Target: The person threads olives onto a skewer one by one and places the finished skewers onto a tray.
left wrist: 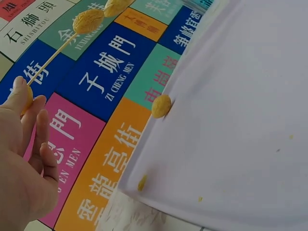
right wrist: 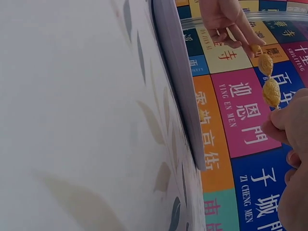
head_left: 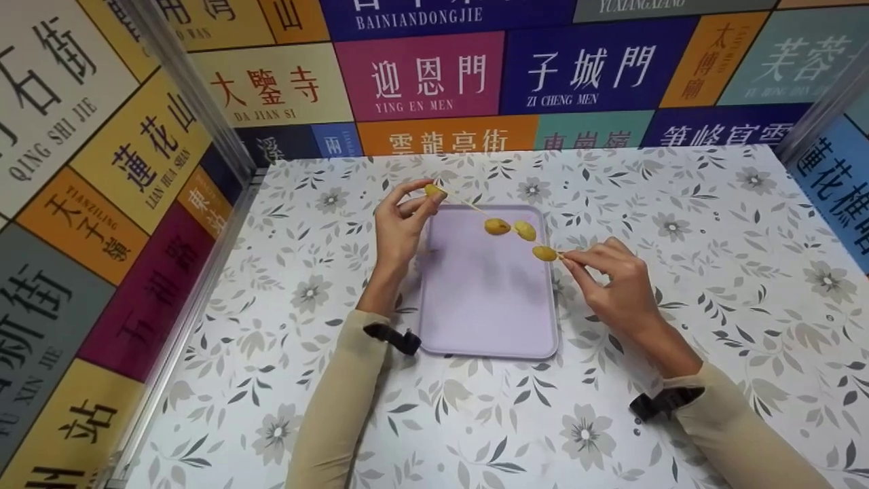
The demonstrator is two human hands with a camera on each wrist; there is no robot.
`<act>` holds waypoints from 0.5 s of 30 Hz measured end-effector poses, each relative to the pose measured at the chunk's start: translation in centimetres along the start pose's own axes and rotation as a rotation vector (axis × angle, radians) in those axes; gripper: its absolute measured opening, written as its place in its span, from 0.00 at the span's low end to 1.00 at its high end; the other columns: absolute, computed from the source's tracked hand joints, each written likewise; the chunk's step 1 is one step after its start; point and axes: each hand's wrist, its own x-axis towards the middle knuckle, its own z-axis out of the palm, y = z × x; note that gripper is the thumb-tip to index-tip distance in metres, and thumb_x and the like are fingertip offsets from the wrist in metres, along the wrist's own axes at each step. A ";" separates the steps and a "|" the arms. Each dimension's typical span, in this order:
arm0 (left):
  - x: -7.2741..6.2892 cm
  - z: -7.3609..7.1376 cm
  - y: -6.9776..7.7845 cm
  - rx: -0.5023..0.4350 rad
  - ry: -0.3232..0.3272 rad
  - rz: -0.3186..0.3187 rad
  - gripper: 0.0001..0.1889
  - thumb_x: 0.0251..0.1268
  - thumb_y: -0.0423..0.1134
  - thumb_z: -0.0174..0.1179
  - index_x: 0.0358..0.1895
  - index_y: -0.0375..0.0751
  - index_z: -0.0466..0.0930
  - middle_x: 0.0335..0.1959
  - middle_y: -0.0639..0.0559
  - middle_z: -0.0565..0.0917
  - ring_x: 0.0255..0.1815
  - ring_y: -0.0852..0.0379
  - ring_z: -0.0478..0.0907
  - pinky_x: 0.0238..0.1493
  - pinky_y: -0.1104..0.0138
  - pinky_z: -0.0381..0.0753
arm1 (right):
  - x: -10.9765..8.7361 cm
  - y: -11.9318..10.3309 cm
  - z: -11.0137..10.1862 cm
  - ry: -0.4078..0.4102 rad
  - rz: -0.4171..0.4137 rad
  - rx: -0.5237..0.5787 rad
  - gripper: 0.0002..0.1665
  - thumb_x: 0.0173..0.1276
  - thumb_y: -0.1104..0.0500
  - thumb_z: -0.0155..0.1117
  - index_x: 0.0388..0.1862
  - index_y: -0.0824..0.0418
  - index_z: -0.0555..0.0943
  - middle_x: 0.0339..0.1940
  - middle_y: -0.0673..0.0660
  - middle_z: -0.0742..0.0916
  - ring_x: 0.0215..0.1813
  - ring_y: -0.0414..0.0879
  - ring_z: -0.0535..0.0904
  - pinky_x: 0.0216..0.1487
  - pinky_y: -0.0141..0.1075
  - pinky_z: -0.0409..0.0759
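Note:
A thin pale skewer (left wrist: 53, 58) runs between the two hands above the tray. Near its right end it carries two wrinkled yellow oval pieces (right wrist: 272, 92), close together. My left hand (head_left: 402, 224) pinches another yellow oval piece (head_left: 434, 193) at the far-left end, mostly covered by the fingers in the left wrist view. My right hand (head_left: 614, 282) pinches the other end of the skewer between thumb and forefinger. Below, one more yellow oval piece (left wrist: 161, 106) lies by the far edge of the lilac tray (head_left: 489, 305).
Small yellow crumbs (left wrist: 143, 182) dot the tray. A flower-patterned white tabletop (head_left: 271, 373) lies under it. Panels printed with Chinese lettering (head_left: 421, 75) stand behind the table and at both sides. Each wrist wears a black strap (head_left: 392, 337).

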 end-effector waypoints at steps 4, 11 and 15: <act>0.1 -0.2 -0.1 -0.022 0.025 -0.009 0.16 0.70 0.41 0.75 0.58 0.45 0.89 0.41 0.44 0.95 0.40 0.50 0.89 0.48 0.66 0.76 | -0.1 -0.1 -0.1 -0.008 -0.003 -0.002 0.11 0.62 0.72 0.81 0.44 0.63 0.95 0.29 0.56 0.92 0.35 0.40 0.72 0.37 0.30 0.67; 0.1 -0.7 -0.2 -0.012 0.037 -0.021 0.17 0.72 0.44 0.74 0.60 0.47 0.89 0.44 0.51 0.96 0.39 0.52 0.88 0.43 0.66 0.72 | -0.1 -0.1 0.0 -0.025 -0.014 0.003 0.11 0.62 0.72 0.81 0.43 0.64 0.95 0.28 0.56 0.91 0.35 0.42 0.73 0.38 0.33 0.69; 0.1 -0.8 -0.2 -0.037 0.016 -0.009 0.19 0.73 0.43 0.73 0.62 0.42 0.87 0.46 0.49 0.96 0.40 0.49 0.88 0.45 0.66 0.75 | -0.1 -0.1 0.0 -0.033 -0.018 -0.004 0.11 0.62 0.71 0.81 0.43 0.64 0.95 0.28 0.56 0.91 0.35 0.41 0.73 0.38 0.33 0.70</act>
